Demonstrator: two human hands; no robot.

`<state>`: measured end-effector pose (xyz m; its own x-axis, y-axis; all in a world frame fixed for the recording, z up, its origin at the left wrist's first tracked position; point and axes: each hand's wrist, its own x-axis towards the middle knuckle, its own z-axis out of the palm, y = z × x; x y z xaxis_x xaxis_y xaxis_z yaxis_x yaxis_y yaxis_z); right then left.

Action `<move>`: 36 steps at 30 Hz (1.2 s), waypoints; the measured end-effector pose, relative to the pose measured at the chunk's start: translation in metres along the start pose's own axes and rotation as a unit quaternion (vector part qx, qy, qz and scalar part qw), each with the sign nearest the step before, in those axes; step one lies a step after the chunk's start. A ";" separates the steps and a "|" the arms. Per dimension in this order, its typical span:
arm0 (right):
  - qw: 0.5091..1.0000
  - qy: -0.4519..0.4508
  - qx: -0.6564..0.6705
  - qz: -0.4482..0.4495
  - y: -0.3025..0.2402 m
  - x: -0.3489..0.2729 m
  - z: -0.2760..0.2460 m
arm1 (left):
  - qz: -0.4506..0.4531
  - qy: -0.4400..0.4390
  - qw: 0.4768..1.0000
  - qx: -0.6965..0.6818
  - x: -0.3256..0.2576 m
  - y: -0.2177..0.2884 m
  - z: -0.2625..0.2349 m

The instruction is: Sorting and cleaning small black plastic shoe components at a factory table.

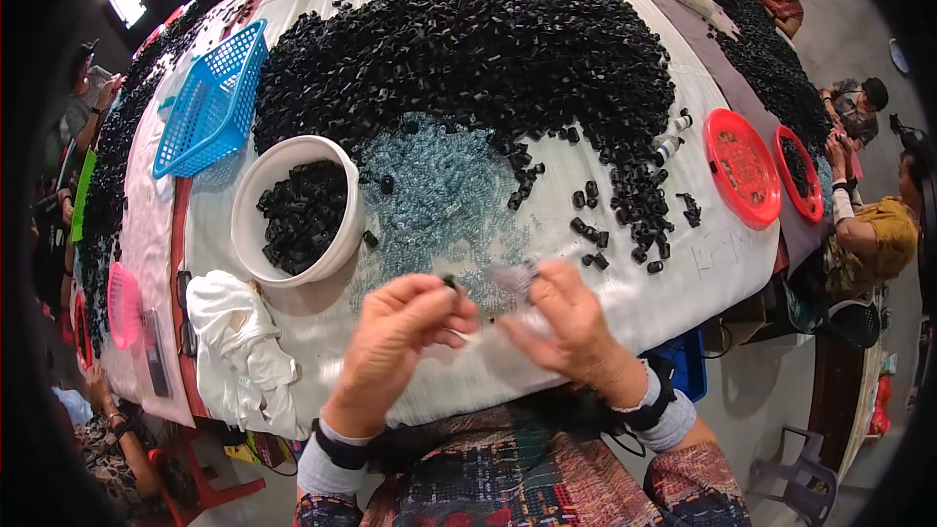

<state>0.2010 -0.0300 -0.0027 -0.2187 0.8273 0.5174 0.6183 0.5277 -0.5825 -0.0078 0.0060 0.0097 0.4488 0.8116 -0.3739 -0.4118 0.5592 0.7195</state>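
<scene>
Over the near part of the table, my left hand [398,332] is closed, pinching a small black plastic piece [449,281] between thumb and fingertips. My right hand [571,327] is just to its right, fingers curled and smeared by motion. A blurred, pale translucent thing [511,278] shows at its fingertips; I cannot make out what it is. Beyond both hands spreads a pile of small clear bluish pieces [429,185]. Behind that lies a large heap of black plastic pieces [468,49], with some scattered to the right.
A white bowl [246,224] of black pieces stands left of the clear pile. Behind it is a blue basket [220,102]; nearer lies a white cloth [234,351]. Red plates [732,127] and small bottles [668,148] are at right. Several people [869,244] sit around neighbouring heaps.
</scene>
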 end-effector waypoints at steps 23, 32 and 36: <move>0.958 -0.001 -0.279 0.068 0.086 -0.002 -0.017 | 0.209 0.108 0.970 -0.062 0.005 0.048 -0.039; 0.963 -0.027 -0.267 0.038 0.069 -0.002 -0.020 | -0.016 0.038 0.999 -0.006 0.008 -0.002 -0.001; 0.974 -0.064 -0.215 0.037 0.055 -0.002 -0.013 | -0.041 0.025 0.999 0.002 0.011 -0.012 -0.003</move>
<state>0.2458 -0.0049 -0.0275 -0.2366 0.8921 0.3848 0.8891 0.3585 -0.2844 -0.0003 0.0085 -0.0052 0.4402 0.7704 -0.4612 -0.3720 0.6239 0.6872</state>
